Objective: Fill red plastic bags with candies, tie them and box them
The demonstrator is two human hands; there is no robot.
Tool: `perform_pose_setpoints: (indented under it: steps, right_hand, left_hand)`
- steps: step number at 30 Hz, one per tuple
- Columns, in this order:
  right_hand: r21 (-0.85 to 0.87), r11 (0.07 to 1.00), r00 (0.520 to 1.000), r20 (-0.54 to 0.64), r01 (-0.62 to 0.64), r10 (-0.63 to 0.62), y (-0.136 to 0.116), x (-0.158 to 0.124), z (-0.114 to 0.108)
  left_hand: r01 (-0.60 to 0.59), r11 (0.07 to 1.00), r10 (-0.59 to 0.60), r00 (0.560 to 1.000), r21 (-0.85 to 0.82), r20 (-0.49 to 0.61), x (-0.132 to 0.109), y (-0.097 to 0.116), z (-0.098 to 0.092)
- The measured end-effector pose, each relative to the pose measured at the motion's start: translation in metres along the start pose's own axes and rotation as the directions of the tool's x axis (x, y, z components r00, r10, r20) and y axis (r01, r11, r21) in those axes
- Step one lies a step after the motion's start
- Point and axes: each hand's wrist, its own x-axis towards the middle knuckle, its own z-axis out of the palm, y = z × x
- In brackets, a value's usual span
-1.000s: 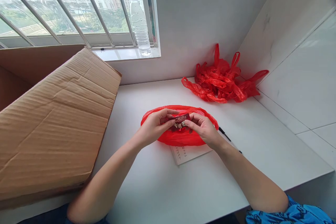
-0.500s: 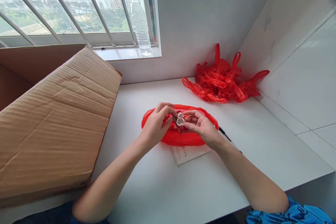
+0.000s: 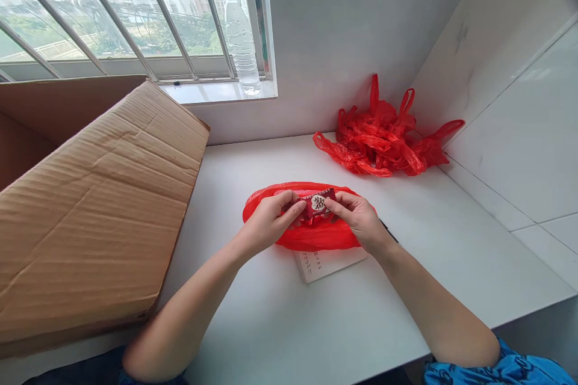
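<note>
Both hands pinch a small dark-red wrapped candy with a white emblem and lettering along its edge. My left hand grips its left end, and my right hand has the right end between thumb and fingers. Directly beneath is an opened red plastic bag with shiny red pieces inside, partly hidden by my hands. Under the bag's near side lies a white notepad with handwriting. A black pen shows partly behind my right wrist.
A large open cardboard box takes up the left side. Crumpled red plastic bags lie at the back right by the tiled wall. A clear water bottle stands on the sill of the barred window. The white tabletop ends at the front right.
The candy has turned from tilted to nearly level, its emblem now facing me and slightly farther right. My left fingers have shifted lower onto its left end; my right hand has moved slightly right.
</note>
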Motion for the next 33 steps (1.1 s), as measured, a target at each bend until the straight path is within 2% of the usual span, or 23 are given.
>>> perform_pose_setpoints:
  steps: [4,6,8,10,12,14,16,20,24,27,30,33]
  right_hand:
    - [-0.102,0.994,0.999,-0.018,0.042,-0.044,0.001,-0.001,-0.001]
    - [-0.251,0.964,0.992,-0.057,0.092,-0.110,0.002,-0.003,-0.002]
    - [-0.504,0.851,0.968,-0.101,0.148,-0.228,0.004,-0.003,-0.003]
    - [-0.721,0.672,0.934,-0.098,0.172,-0.344,0.006,-0.003,-0.005]
    - [-0.825,0.539,0.915,-0.070,0.171,-0.397,0.010,-0.002,-0.006]
    - [-0.859,0.490,0.917,-0.064,0.150,-0.394,0.015,-0.001,-0.007]
    - [-0.864,0.488,0.923,-0.077,0.127,-0.377,0.019,0.000,-0.007]
    - [-0.854,0.508,0.934,-0.087,0.109,-0.348,0.024,0.001,-0.007]
    - [-0.878,0.463,0.934,-0.055,0.123,-0.352,0.025,0.002,-0.009]
    - [-0.882,0.451,0.918,-0.057,0.138,-0.392,0.022,0.002,-0.011]
    - [-0.835,0.524,0.907,-0.081,0.165,-0.414,0.015,0.000,-0.010]
    - [-0.771,0.604,0.918,-0.067,0.202,-0.391,0.010,-0.002,-0.007]
  left_hand:
    - [0.013,0.995,-0.011,1.000,0.097,-0.017,0.000,0.001,-0.003]
    - [0.018,0.977,-0.007,0.998,0.212,-0.056,0.001,0.000,-0.004]
    - [0.046,0.928,-0.011,0.995,0.369,-0.097,0.002,-0.004,-0.004]
    - [0.075,0.845,-0.029,0.995,0.529,-0.095,0.003,-0.011,-0.003]
    - [0.080,0.742,-0.059,0.997,0.666,-0.053,0.004,-0.018,0.000]
    - [0.076,0.648,-0.096,0.995,0.758,-0.018,0.004,-0.025,0.004]
    - [0.084,0.598,-0.128,0.992,0.797,-0.008,0.003,-0.029,0.007]
    - [0.090,0.602,-0.152,0.988,0.794,0.004,0.002,-0.032,0.009]
    - [0.049,0.629,-0.109,0.994,0.776,0.025,0.003,-0.031,0.007]
    - [0.051,0.666,-0.044,0.999,0.744,-0.029,0.004,-0.027,0.005]
    - [0.066,0.704,0.004,0.995,0.708,-0.097,0.003,-0.021,0.001]
    - [0.063,0.702,0.018,0.994,0.709,-0.107,0.000,-0.019,-0.003]
